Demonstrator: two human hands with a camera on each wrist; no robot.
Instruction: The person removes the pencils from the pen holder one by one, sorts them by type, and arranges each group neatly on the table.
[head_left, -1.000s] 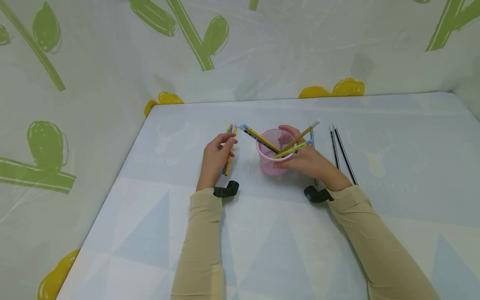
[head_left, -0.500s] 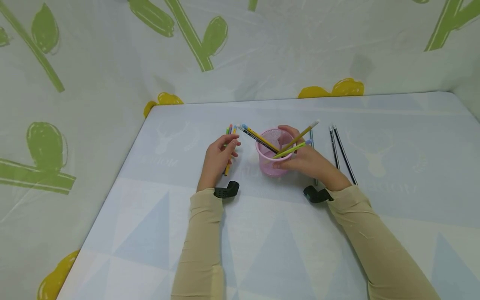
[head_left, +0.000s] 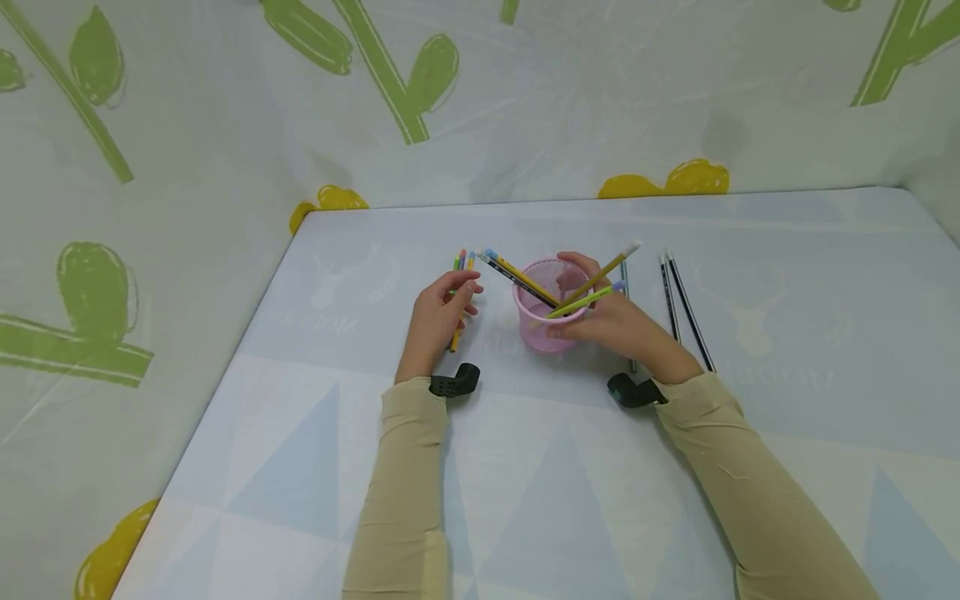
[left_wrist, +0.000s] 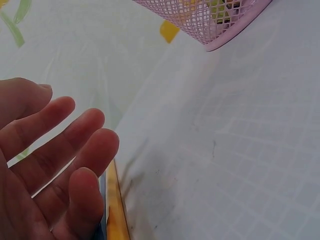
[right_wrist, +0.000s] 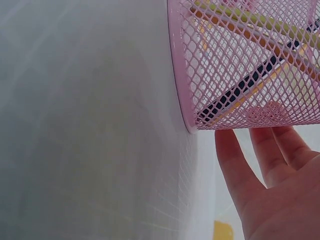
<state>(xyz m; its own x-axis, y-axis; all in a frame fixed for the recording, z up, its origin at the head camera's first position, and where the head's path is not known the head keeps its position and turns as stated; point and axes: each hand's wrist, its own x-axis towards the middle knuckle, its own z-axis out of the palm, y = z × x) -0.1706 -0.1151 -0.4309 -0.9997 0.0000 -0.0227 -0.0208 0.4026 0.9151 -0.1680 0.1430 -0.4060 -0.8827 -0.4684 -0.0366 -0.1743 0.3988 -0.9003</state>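
Observation:
A pink mesh pencil cup (head_left: 542,335) stands mid-table, with my right hand (head_left: 624,323) curled round its right side. In the right wrist view the fingers (right_wrist: 237,167) lie against the mesh (right_wrist: 240,65). Several pencils lean in the cup: a black one (head_left: 501,271) and a yellow one toward the left, a gold one (head_left: 609,267) and a lime one (head_left: 581,302) toward the right. Left of the cup, my left hand (head_left: 435,315) hovers over several coloured pencils (head_left: 455,342), partly hiding them. Its fingers (left_wrist: 90,150) are loosely bent and hold nothing in the left wrist view.
Two dark pencils (head_left: 692,312) lie right of the right hand, and a teal pencil (head_left: 624,273) lies partly hidden behind it. A patterned cloth (head_left: 547,500) covers the table. Its far edge meets a pale wall hanging (head_left: 525,108) with green leaves.
My left hand has shifted slightly right over the coloured pencils, its thumb and fingertips moving with it. The right hand and the cup have stayed in place.

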